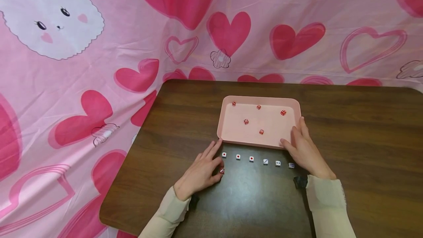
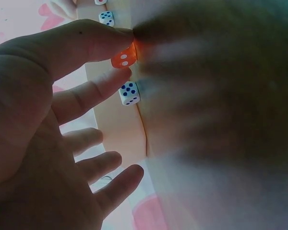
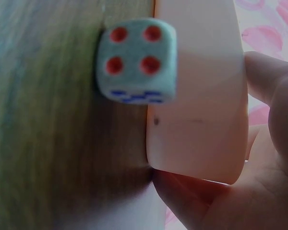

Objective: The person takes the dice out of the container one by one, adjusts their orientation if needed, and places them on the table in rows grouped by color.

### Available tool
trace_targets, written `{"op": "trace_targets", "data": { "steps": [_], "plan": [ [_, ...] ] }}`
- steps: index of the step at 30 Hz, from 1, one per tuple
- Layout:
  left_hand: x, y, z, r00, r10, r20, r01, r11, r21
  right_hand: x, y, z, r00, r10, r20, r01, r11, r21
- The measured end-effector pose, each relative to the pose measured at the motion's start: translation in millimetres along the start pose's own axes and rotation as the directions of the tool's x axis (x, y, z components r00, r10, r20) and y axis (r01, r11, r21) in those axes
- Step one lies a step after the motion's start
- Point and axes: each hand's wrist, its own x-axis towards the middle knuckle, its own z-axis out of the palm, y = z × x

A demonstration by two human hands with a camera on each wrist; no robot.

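Note:
My left hand (image 1: 202, 172) pinches a red die (image 1: 222, 171) with white pips between thumb and index finger, low over the table; its other fingers stretch toward the tray's near left corner. In the left wrist view the red die (image 2: 124, 57) shows between the two fingertips, close by a white die (image 2: 129, 93). At the near right corner of the shallow pink tray (image 1: 251, 143), my right hand (image 1: 305, 151) grips the rim and side wall, thumb over the front edge. Several red dice (image 1: 246, 122) lie scattered inside the tray.
A row of several white dice (image 1: 251, 159) runs along the tray's front side, on the dark wooden table (image 1: 185, 120). One white die (image 3: 137, 62) stands near the tray wall in the right wrist view. Pink heart-patterned cloth (image 1: 185, 50) hangs behind and left.

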Motion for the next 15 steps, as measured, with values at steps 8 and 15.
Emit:
{"op": "trace_targets", "data": {
  "steps": [8, 15],
  "plan": [
    [0.0, -0.8, -2.0, 1.000, 0.011, -0.007, -0.011, 1.000, -0.010, -0.1, 1.2, 0.0, 1.000, -0.005, -0.003, 0.005, 1.000, 0.007],
    [0.6, -1.2, -8.6, 1.000, 0.006, -0.006, -0.006, 1.000, -0.023, -0.6, 1.4, 0.7, 1.000, -0.004, -0.007, 0.004, 1.000, 0.006]
  ]
}}
